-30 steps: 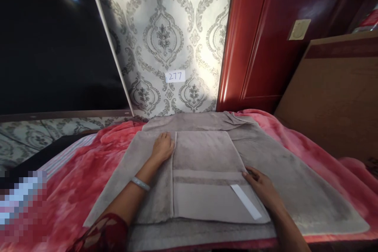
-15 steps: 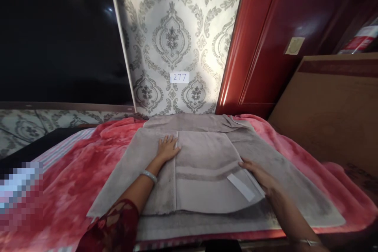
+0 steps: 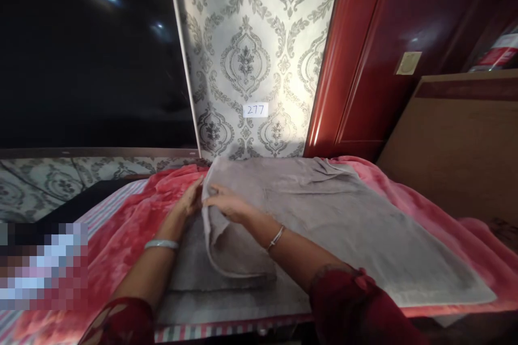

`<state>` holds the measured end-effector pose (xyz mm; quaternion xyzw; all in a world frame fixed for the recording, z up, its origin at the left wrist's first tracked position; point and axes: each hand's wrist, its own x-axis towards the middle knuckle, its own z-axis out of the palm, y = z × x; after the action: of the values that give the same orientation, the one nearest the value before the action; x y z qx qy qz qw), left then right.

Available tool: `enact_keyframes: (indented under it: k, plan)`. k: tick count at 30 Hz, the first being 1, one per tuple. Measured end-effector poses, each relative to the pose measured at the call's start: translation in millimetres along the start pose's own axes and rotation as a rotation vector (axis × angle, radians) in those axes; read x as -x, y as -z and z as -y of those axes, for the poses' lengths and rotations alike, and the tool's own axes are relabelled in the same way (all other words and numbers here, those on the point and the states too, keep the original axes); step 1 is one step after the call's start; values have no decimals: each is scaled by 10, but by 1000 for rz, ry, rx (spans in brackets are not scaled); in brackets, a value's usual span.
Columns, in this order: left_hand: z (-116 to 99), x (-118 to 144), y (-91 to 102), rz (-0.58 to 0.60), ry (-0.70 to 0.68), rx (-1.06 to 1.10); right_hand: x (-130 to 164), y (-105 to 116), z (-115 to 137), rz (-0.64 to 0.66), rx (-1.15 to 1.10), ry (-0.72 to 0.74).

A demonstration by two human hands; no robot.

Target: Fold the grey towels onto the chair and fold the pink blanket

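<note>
A grey plush cloth (image 3: 307, 226) lies spread out, with its left part folded up and over into a standing, curved flap (image 3: 238, 259). At the flap's raised left edge, my left hand (image 3: 192, 198) grips from the outer side, its fingertips partly hidden by the fabric. My right hand (image 3: 229, 204) reaches across to the same edge from the inner side, its fingers closed on the cloth. The two hands are close together, with the edge between them. The white strip on the cloth is out of sight.
Beneath lies a red plush blanket (image 3: 133, 232) over a striped sheet (image 3: 109, 207). A large dark screen (image 3: 89, 59) stands at the left. Behind are a patterned wall with a paper marked 277 (image 3: 256, 110) and a red wooden panel (image 3: 364, 64). A cardboard box (image 3: 465, 140) stands at right.
My right hand has swung from the cloth's right side over to the left, and the panel it held is folded over leftward. My left hand has moved left from lying flat to the flap's edge.
</note>
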<state>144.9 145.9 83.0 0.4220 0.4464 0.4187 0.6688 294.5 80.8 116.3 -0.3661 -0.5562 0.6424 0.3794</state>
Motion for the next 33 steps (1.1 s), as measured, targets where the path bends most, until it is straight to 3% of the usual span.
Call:
enact_keyframes:
  k: [2, 4, 8, 13, 20, 22, 26, 28, 33]
  plan:
    - [53, 99, 99, -39, 16, -129, -32, -155, -202, 73, 30, -102]
    - [138, 152, 148, -74, 13, -238, 1, -135, -378, 132, 69, -175]
    - [213, 95, 154, -155, -29, -392, 145, 270, -536, 78, 117, -142]
    - [76, -46, 191, -284, -124, -561, 316, 851, -509, -105, 52, -42]
    - [110, 28, 266, -522, -76, -885, 317, 1250, -821, -299, 17, 33]
    - [135, 57, 265, -578, -84, -995, 270, 1341, -925, -398, 150, 90]
    - [203, 170, 270, -589, -71, -1182, 209, 1440, -1035, -526, 699, 317]
    - [266, 247, 280, -587, -54, -1238, 208, 1402, -1044, -463, 939, 335]
    - [440, 373, 330, -595, -65, -1267, 246, 1165, -1026, -126, 1261, 111]
